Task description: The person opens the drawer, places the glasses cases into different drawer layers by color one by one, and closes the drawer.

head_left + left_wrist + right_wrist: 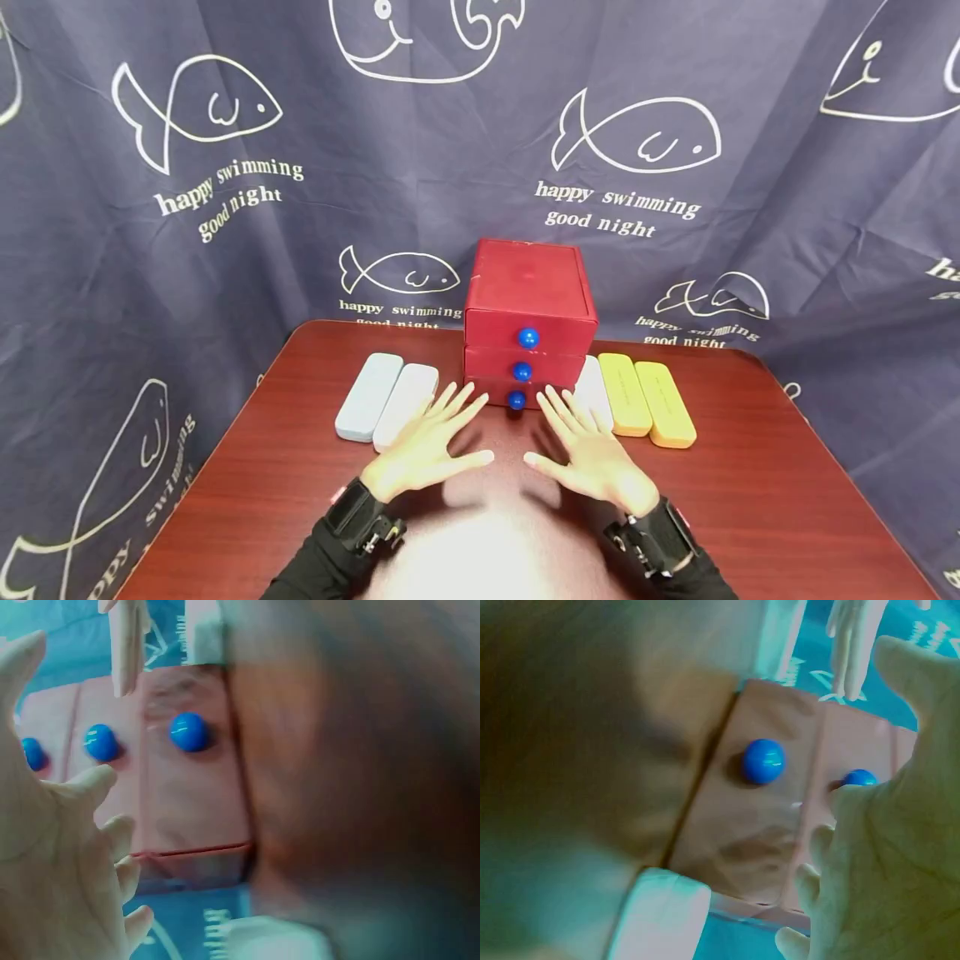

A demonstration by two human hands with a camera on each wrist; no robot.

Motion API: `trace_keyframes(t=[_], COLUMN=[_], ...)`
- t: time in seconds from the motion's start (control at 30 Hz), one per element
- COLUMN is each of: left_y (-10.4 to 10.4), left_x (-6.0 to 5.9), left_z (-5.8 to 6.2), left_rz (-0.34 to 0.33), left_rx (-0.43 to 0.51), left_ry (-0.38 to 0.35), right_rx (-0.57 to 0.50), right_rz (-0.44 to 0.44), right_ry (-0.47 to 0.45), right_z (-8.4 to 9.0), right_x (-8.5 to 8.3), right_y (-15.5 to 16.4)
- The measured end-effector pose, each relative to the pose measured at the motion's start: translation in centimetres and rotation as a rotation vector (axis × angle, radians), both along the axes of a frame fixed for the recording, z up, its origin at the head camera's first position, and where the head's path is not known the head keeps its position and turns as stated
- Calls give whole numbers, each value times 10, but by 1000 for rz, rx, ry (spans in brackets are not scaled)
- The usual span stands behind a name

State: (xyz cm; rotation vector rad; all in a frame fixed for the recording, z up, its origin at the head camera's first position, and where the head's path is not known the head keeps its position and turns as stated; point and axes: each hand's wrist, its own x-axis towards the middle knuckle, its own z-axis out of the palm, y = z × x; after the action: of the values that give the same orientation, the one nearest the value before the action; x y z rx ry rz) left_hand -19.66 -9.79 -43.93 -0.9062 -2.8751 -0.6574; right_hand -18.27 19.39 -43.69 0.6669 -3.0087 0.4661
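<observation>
left hand (422, 448), right hand (597, 460) released, splayed; near boxy red drawer unit (529, 310), glossy round blue knobs (522, 372)

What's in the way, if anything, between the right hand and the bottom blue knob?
Nothing visible stands between the right hand and the bottom blue knob. The white case sits to the right of the red drawer box, not in between.

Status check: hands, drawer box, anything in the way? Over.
Left hand and right hand spread, holding nothing. Red three-drawer box closed. Blue knobs unobstructed in head view; oblong cases flank the box.
</observation>
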Motion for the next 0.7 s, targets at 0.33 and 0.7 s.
trace_keyframes(t=[0.33, 0.7], left_y=[-19, -6], left_x=[-20, -99], left_z=[96, 160], left_rz=[-44, 189], left_rx=[310, 999], left_ry=[91, -559], right_rx=[-136, -69], right_rz=[6, 267], right_ry=[202, 701], right_z=[84, 121], right_x=[-2, -44], right_y=[12, -18])
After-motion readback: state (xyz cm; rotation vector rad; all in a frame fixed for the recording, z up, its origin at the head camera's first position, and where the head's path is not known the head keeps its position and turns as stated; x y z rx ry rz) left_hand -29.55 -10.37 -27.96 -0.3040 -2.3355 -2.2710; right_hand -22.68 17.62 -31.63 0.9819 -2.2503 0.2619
